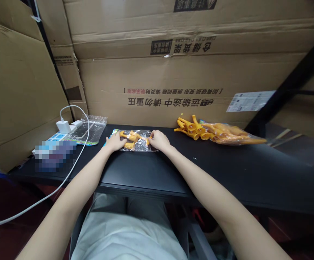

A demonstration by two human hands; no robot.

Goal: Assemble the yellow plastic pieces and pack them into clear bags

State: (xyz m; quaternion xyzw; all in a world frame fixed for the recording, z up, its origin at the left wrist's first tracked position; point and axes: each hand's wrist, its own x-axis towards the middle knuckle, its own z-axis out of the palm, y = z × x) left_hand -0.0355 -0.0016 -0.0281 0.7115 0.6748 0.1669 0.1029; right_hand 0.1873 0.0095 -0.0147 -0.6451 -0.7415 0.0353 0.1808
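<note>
A clear plastic bag with a colourful header strip lies across the black tabletop in front of me. Several orange-yellow plastic pieces show through its film. At the bag's left end, my left hand grips it with the thumb pointing inward over the film. My right hand has its curled fingers closed on the opposite end, beside one of the yellow pieces. The undersides of the fingers are hidden.
Loose yellow hollow-ended plastic parts and a filled clear bag lie to the right. At left are another clear package, a power strip with a white charger and a cable. Cardboard walls the back.
</note>
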